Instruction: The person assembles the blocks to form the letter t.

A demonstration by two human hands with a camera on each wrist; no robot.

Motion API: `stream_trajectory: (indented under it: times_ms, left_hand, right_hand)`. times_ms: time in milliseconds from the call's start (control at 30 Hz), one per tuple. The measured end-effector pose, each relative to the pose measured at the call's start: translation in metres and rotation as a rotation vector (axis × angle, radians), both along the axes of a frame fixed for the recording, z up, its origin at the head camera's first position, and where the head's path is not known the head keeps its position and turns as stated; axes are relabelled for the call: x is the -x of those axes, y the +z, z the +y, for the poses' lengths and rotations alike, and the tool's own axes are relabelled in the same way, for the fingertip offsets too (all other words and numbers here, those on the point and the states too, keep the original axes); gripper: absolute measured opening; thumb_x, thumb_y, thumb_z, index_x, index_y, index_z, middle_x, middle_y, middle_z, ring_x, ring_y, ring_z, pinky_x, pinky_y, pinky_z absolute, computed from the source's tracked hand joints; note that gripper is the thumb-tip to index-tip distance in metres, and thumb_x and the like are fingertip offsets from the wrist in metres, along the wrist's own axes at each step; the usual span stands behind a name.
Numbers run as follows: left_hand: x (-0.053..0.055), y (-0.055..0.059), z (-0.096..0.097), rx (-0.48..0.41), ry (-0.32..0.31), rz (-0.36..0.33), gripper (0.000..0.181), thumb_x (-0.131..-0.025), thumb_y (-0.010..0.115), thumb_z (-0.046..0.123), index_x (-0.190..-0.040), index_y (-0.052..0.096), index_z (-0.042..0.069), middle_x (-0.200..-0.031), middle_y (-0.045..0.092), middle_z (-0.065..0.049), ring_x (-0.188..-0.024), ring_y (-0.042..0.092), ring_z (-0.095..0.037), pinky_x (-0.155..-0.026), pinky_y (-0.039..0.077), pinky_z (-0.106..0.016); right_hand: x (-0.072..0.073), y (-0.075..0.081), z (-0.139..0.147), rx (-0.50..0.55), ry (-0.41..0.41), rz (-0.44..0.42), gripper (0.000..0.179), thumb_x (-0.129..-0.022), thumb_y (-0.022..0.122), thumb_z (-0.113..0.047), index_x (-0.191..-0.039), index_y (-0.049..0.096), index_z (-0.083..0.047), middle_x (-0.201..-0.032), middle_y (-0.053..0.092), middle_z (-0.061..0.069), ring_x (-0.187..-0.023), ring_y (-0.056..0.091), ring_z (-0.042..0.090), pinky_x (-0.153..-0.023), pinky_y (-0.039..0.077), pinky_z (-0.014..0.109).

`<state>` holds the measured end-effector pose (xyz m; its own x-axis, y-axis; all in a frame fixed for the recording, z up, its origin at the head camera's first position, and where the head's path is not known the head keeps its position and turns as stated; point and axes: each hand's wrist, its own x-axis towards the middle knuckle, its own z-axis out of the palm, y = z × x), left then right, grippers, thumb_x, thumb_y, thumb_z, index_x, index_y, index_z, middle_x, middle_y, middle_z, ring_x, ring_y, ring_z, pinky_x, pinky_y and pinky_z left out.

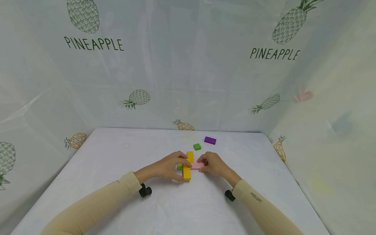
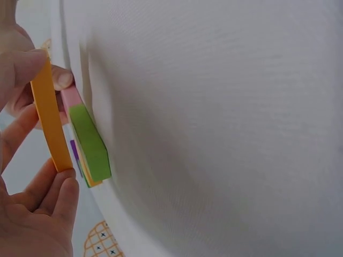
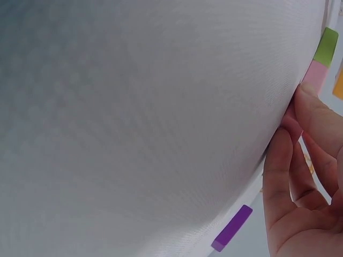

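Note:
My left hand [image 1: 170, 165] holds a long yellow block [image 1: 187, 173] by its two ends, thumb at one and fingertips at the other. In the left wrist view this yellow block [image 2: 49, 115] is raised above a light green block [image 2: 90, 140]. My right hand [image 1: 215, 164] pinches a pink block [image 1: 196, 166] low at the table surface. The pink block [image 3: 316, 75] lines up end to end with the light green block [image 3: 325, 48] in the right wrist view. Just beyond them lies a second yellow block [image 1: 190, 156], partly hidden by the left fingers.
A small green block [image 1: 197, 147] lies behind the hands, with a purple block [image 1: 210, 140] farther back to its right. The white table [image 1: 132, 143] ends at a pineapple-print sheet [image 1: 188, 71] hanging behind and along the sides.

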<state>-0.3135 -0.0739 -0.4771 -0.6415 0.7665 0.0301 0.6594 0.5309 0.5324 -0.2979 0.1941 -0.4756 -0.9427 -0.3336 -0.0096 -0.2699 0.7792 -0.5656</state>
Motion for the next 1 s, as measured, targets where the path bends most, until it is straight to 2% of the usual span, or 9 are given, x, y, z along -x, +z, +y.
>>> stream_trajectory:
  times_ms: [167, 400, 633, 1000]
  left_hand:
    - [-0.002, 0.0013, 0.0006, 0.002, -0.004, -0.002, 0.049, -0.084, 0.091, 0.039, -0.13, 0.074, 0.034, -0.146, 0.052, 0.005, -0.135, 0.048, -0.017, -0.119, 0.044, -0.043]
    - [-0.0056, 0.0043, 0.0015, -0.019, -0.029, -0.023, 0.048, -0.085, 0.091, 0.034, -0.13, 0.075, 0.03, -0.148, 0.053, -0.002, -0.137, 0.048, -0.022, -0.119, 0.044, -0.048]
    - [-0.0056, 0.0021, 0.0029, 0.0, -0.036, -0.002, 0.049, -0.085, 0.091, 0.034, -0.131, 0.075, 0.029, -0.145, 0.052, 0.003, -0.136, 0.048, -0.018, -0.119, 0.044, -0.043]
    - [-0.0087, 0.0024, 0.0033, -0.001, -0.041, -0.01, 0.049, -0.085, 0.091, 0.034, -0.131, 0.075, 0.028, -0.146, 0.052, 0.0, -0.136, 0.048, -0.021, -0.119, 0.044, -0.047]
  right_hand:
    - [-0.0002, 0.0003, 0.0002, -0.002, 0.003, 0.004, 0.024, -0.087, 0.089, -0.014, -0.109, 0.079, -0.013, -0.091, 0.065, -0.002, -0.084, 0.056, 0.015, -0.078, 0.053, 0.027]
    - [0.0, -0.0003, 0.0005, -0.004, 0.024, 0.031, 0.024, -0.086, 0.09, -0.013, -0.107, 0.079, -0.013, -0.091, 0.065, -0.002, -0.084, 0.056, 0.015, -0.079, 0.053, 0.028]
    - [-0.0005, 0.0001, 0.0002, -0.003, 0.027, 0.044, 0.023, -0.086, 0.09, -0.013, -0.106, 0.079, -0.013, -0.092, 0.065, -0.003, -0.084, 0.055, 0.015, -0.078, 0.052, 0.028]
    - [0.0002, -0.001, 0.0013, 0.009, 0.032, 0.037, 0.022, -0.086, 0.09, -0.013, -0.106, 0.078, -0.013, -0.091, 0.064, -0.002, -0.084, 0.055, 0.015, -0.075, 0.051, 0.027]
